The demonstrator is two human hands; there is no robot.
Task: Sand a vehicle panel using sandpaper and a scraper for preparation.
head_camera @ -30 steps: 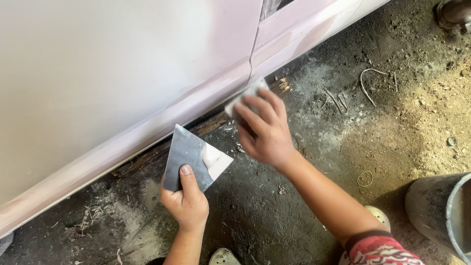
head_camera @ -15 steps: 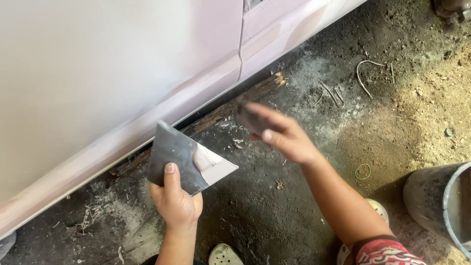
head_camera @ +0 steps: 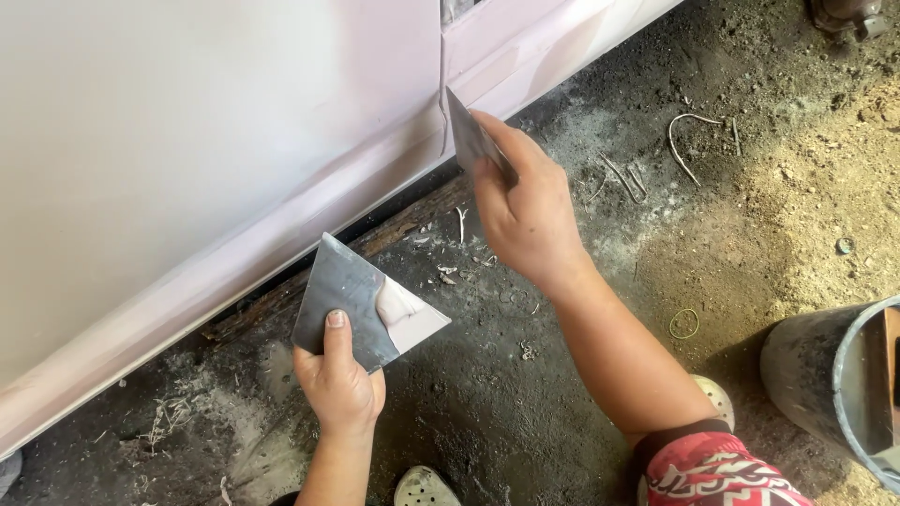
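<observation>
Pale pink car body panel (head_camera: 187, 141) above dusty ground, right hand (head_camera: 525, 211) pinching a thin grey metal spreader blade (head_camera: 469, 141) against its seam, left hand (head_camera: 342, 384) gripping a square grey metal plate (head_camera: 352, 300) bearing pale filler (head_camera: 398, 305).

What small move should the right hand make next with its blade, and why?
Probably press the thin spreader blade flat against the pale car panel and draw it along the lower edge. The right hand holds it right at the panel seam, while the left hand keeps the metal plate with pinkish filler close below.
</observation>
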